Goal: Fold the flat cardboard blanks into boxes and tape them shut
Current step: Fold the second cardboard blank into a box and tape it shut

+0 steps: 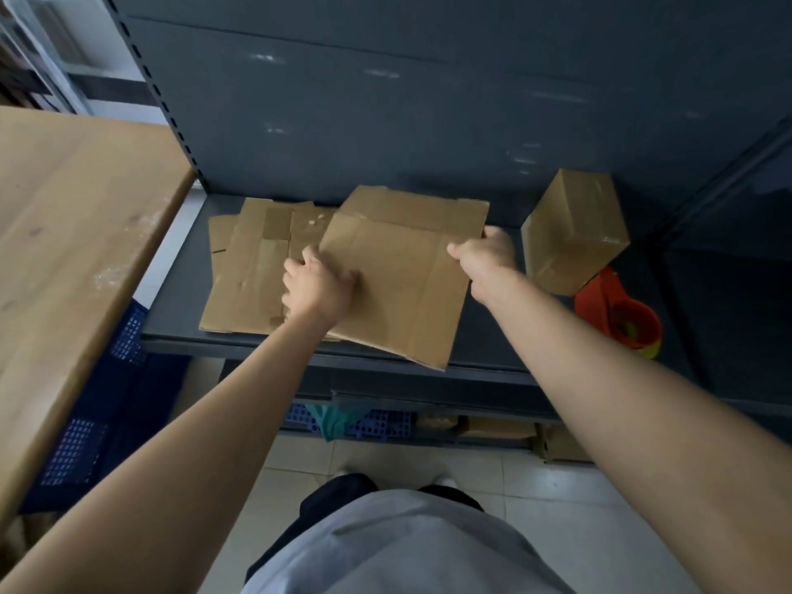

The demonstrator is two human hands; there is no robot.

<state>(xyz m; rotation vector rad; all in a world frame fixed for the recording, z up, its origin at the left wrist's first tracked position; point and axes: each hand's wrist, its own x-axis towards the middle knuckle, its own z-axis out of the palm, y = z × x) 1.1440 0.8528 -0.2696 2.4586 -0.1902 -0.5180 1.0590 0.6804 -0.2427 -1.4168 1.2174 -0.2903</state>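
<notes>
A flat cardboard blank (398, 267) lies tilted over a dark metal shelf (180, 302), its near corner hanging past the shelf's front edge. My left hand (315, 289) grips its left edge, thumb on top. The blank's right edge is pinched by my right hand (484, 255). Under and to the left of it lies a stack of more flat blanks (246, 267). A taped-up box (572, 233) stands upright at the right of the shelf. Beside that box lies a red tape dispenser (617, 315) with a roll in it.
A wooden table (73, 233) borders the shelf on the left. The shelf's dark back panel (385, 122) rises behind the blanks. Blue plastic crates (98, 422) sit below, and more cardboard (501, 428) lies on the lower shelf. Pale floor tiles (578, 529) are underfoot.
</notes>
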